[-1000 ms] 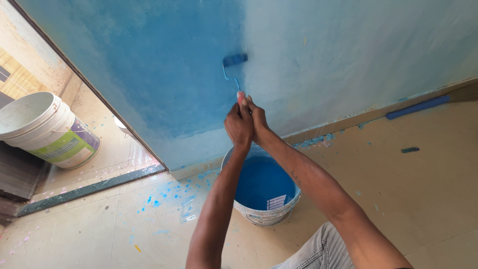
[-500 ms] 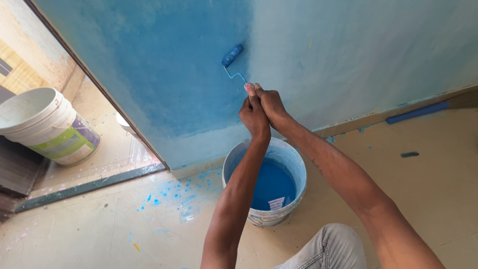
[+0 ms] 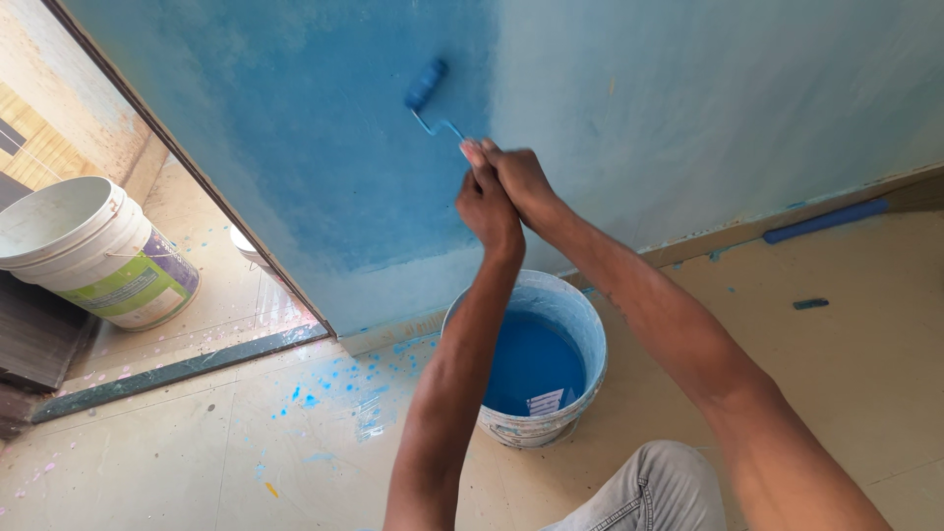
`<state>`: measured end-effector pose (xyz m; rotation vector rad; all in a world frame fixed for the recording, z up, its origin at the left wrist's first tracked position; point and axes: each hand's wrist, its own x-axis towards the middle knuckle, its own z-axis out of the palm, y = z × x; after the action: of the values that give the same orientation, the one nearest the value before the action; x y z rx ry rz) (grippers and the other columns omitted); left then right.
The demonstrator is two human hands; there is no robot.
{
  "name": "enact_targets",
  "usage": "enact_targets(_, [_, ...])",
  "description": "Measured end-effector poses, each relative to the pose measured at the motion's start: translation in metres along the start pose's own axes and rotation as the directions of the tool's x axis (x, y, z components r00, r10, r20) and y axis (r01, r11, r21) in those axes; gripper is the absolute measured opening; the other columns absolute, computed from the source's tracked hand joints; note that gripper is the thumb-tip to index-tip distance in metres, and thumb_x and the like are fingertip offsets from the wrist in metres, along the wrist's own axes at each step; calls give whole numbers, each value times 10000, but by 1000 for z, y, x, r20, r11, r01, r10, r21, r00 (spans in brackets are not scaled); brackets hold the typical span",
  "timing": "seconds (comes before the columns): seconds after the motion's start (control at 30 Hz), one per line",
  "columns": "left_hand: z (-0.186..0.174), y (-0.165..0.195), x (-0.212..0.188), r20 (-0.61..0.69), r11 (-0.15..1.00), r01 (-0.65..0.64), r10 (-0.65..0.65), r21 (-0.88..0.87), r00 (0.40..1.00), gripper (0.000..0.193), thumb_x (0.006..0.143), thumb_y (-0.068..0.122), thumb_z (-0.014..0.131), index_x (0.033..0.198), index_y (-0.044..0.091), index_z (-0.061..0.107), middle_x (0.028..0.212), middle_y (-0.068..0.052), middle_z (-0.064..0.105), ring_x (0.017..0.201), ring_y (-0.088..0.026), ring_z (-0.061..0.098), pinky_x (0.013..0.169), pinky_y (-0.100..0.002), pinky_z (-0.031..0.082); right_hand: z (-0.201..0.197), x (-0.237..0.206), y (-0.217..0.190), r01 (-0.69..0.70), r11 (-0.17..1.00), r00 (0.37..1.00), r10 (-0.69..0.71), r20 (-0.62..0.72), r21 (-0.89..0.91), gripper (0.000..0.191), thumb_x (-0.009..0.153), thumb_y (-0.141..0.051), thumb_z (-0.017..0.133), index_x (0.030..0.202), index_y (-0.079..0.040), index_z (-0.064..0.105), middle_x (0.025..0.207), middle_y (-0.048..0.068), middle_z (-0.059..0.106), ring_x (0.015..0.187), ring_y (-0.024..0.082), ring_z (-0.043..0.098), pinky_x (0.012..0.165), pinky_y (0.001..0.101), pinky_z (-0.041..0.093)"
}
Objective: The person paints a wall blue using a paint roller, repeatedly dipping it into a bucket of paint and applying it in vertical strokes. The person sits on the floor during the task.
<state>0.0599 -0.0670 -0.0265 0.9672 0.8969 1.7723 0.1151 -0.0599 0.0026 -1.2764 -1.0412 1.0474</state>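
Note:
Both hands grip the handle of a small blue paint roller (image 3: pixel 426 85) pressed against the wall (image 3: pixel 688 98). My left hand (image 3: pixel 487 206) sits lower on the handle, and my right hand (image 3: pixel 521 182) wraps it just beside and above. The roller head rests at the edge where darker blue paint (image 3: pixel 324 147) meets the paler section. Below my arms stands a white bucket (image 3: pixel 570 305) holding blue paint (image 3: pixel 531 359).
A large white bucket (image 3: pixel 88 256) stands beyond the doorway at left. A dark threshold strip (image 3: pixel 177 372) crosses the floor. Blue paint drips (image 3: pixel 324 388) spot the tiles. A blue strip (image 3: pixel 826 221) lies along the skirting at right, a small blue scrap (image 3: pixel 810 304) near it.
The roller has tilted and moved up and left across the wall, with both hands following. The view has shifted so the paint bucket sits further right.

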Motion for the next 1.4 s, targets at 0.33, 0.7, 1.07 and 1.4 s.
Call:
enact_targets(0.33, [-21,-5,-1,38,977,-29,22,210,999,527,1017,481,529,975,8,759,741,-98,711,685,-143,638,615,-346,497,13,-8,14,-76,990,997,78,-10,116,442,1018,-405,565,878,-10,708,706,45,623,634,118,598,535,284,485])
enact_targets(0.7, [-55,4,37,99,869,-184,155,460,983,493,1032,433,538,875,19,756,604,-93,640,525,-158,530,485,-395,378,54,6,26,-80,919,996,61,62,386,443,1039,-420,466,1079,-52,710,920,28,666,847,103,631,736,262,545])
enact_targets(1.07, [-52,29,65,141,788,-282,246,547,959,476,1021,419,559,801,33,727,599,-103,664,518,-181,604,494,-396,421,70,18,5,-93,796,986,-11,168,598,399,1074,-398,407,1155,-105,667,1007,-22,655,910,74,633,828,245,539])
enact_targets(1.4, [-53,54,70,176,735,-328,279,594,944,456,998,419,553,818,44,742,616,-123,688,494,-210,629,475,-418,427,83,25,-2,-40,785,982,-85,171,618,417,1099,-427,426,1101,-102,687,873,-20,607,795,90,579,734,282,525])
